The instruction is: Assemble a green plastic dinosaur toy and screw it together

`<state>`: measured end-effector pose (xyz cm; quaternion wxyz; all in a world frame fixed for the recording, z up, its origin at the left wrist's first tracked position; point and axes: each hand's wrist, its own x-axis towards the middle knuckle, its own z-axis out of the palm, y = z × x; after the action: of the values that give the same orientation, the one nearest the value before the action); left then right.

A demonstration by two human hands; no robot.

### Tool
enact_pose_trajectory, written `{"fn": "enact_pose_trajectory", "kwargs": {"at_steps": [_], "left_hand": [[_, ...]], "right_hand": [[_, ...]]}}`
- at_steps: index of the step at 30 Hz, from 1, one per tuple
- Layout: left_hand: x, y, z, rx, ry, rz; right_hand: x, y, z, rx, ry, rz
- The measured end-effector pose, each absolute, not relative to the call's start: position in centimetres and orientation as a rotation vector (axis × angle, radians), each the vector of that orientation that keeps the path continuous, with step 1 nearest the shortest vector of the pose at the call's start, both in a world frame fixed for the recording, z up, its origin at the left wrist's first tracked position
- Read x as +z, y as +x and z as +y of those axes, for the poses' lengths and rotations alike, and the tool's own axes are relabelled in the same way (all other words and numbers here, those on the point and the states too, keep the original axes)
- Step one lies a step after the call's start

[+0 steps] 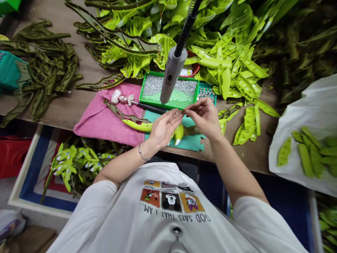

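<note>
My left hand is palm up above a lime-green plastic dinosaur-like piece, with a metal bangle on my wrist. My right hand is pinched at the fingertips, right against my left fingertips. Anything between them is too small to tell. Just beyond stands a green tray of small silver rivets, with a grey electric screwdriver hanging over it on a black cord. On a pink towel lie an olive-green plastic strip and a black-handled tool with cloth-wrapped end.
Heaps of lime and olive plastic parts cover the wooden table beyond my hands. A teal mat lies under them. A white bag holds green pieces at right, and a box of green parts sits below left.
</note>
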<state>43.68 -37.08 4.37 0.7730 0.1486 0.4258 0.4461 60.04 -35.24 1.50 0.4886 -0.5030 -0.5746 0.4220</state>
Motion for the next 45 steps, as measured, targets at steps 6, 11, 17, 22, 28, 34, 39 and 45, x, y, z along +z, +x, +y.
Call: {"fn": "enact_pose_trajectory", "kwargs": {"at_steps": [6, 11, 17, 22, 28, 34, 39, 45], "left_hand": [[5.1, 41.2, -39.1, 1.023, 0.133, 0.96], [4.9, 40.8, -40.1, 1.015, 0.032, 0.96], [4.7, 41.2, -40.3, 0.996, -0.065, 0.914], [4.9, 41.5, -41.0, 1.032, -0.113, 0.916], [5.0, 41.1, -42.5, 1.049, -0.11, 0.919], [4.6, 40.1, -43.7, 1.052, -0.076, 0.918], [4.3, 39.5, -44.5, 1.076, -0.062, 0.922], [4.4, 38.8, -44.6, 1.082, -0.117, 0.939]], "right_hand": [[0.3, 58.9, -37.8, 0.974, -1.423, -1.355], [0.0, 58.3, -38.3, 0.952, -1.459, -1.379], [1.2, 57.8, -38.9, 0.747, -1.514, -1.499], [2.1, 55.6, -40.5, 0.313, -1.317, -1.756], [2.0, 54.0, -41.5, 0.014, -1.21, -1.917], [2.0, 53.5, -42.0, 0.079, -1.166, -1.951], [1.7, 52.7, -42.2, -0.019, -1.094, -1.987], [1.6, 51.9, -42.0, 0.073, -1.076, -1.992]]}}
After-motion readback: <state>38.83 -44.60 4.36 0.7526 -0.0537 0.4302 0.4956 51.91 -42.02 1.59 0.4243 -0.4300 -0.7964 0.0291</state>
